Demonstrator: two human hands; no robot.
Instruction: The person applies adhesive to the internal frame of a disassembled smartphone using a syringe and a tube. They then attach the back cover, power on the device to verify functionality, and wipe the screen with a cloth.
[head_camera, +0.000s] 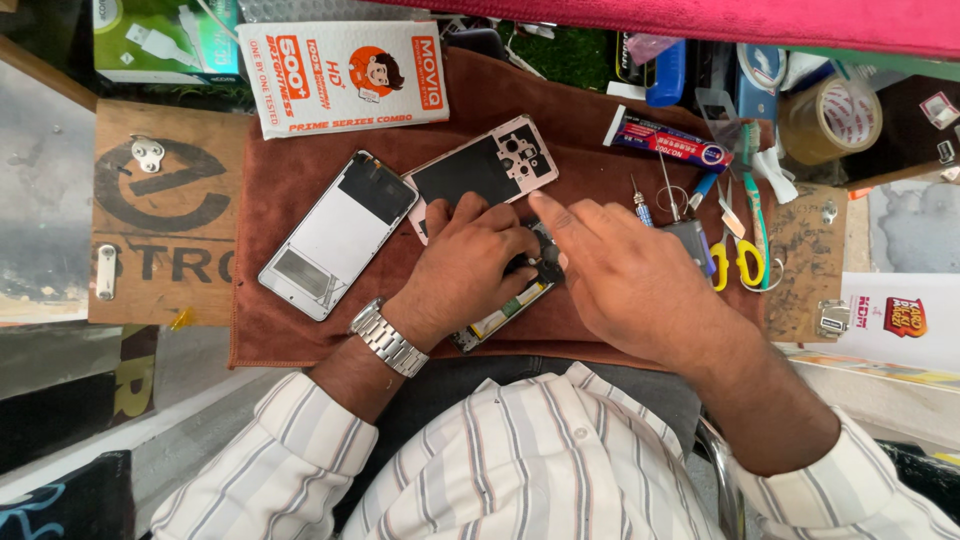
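Note:
My left hand (472, 262), with a metal watch on its wrist, rests on an opened phone body (505, 308) lying on a brown cloth (290, 330); its fingers curl down and hold the phone in place. My right hand (625, 275) hovers over the same phone, index finger stretched toward its top end near the camera area. Most of the phone is hidden under both hands. A pinkish phone frame (480, 170) lies just beyond my left hand. A phone screen panel (335, 232) lies face down to the left.
A white printed box (345, 75) sits at the back. To the right lie a glue tube (665, 140), yellow-handled scissors (735, 262), tweezers, a small screwdriver (640, 205) and a tape roll (830, 118). A wooden board (165, 210) lies left of the cloth.

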